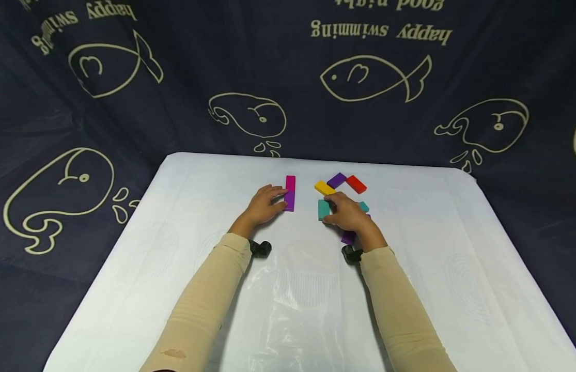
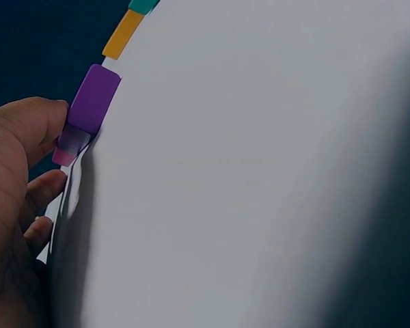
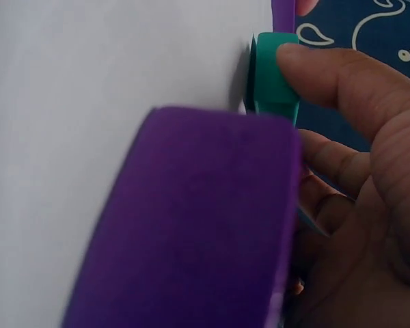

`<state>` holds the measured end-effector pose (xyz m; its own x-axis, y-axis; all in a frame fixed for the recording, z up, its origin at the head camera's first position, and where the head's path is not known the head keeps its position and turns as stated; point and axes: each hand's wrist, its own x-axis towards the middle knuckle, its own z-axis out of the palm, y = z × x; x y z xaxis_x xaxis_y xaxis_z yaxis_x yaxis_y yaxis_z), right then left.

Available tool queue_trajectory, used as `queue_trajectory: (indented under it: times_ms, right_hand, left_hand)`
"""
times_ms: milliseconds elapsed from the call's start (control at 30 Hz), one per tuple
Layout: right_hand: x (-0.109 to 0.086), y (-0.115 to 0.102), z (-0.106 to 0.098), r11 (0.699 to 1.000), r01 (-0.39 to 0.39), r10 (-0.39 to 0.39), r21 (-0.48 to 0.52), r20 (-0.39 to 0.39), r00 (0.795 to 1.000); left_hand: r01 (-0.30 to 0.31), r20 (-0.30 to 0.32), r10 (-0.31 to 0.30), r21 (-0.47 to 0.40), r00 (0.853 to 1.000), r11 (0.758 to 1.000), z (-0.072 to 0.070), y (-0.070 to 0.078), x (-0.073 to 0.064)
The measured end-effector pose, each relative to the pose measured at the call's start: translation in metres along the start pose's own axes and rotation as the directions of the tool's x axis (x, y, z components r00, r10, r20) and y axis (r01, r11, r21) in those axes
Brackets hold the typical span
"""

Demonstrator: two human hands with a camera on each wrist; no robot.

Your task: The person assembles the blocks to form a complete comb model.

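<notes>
Two flat blocks, one magenta [image 1: 290, 182] and one purple [image 1: 289, 201], lie end to end in a line on the white table. From their left side my left hand [image 1: 263, 205] touches them, thumb at the purple block's edge and a fingertip near where the two meet. My right hand [image 1: 347, 212] pinches a teal block [image 1: 323, 210] between thumb and fingers; in the right wrist view the thumb presses the end of this teal block [image 3: 276, 68]. Another purple block [image 1: 348, 237] lies under the right wrist, large in the right wrist view. Part of a second teal block [image 1: 363, 206] shows behind the right hand.
Beyond the right hand lie a yellow block [image 1: 325, 187], a dark purple block [image 1: 336, 180] and a red block [image 1: 356, 184]. The white table [image 1: 288, 320] ends at a dark cloth [image 1: 288, 62] printed with fish and whales.
</notes>
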<state>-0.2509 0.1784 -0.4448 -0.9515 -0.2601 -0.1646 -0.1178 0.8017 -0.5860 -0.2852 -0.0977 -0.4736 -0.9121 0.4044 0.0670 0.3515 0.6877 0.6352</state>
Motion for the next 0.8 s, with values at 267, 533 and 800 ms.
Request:
queue_trajectory:
  times_ms: [267,533,800]
  right_hand:
    - [-0.001,-0.001,0.001,0.999,0.038,-0.038,0.017,-0.022,0.999]
    - [-0.003,-0.006,0.005,0.995,0.079,-0.077,0.068,-0.026,0.997]
    - [-0.006,-0.018,0.009,0.991,0.078,-0.074,0.107,-0.049,0.996]
  left_hand:
    - [0.011,-0.003,-0.011,0.013,1.0,1.0,0.0,0.003,0.0]
    - [0.014,-0.005,-0.014,0.024,1.0,1.0,0.003,0.0,0.001]
    - [0.013,-0.003,-0.013,0.028,1.0,1.0,0.003,0.0,0.002]
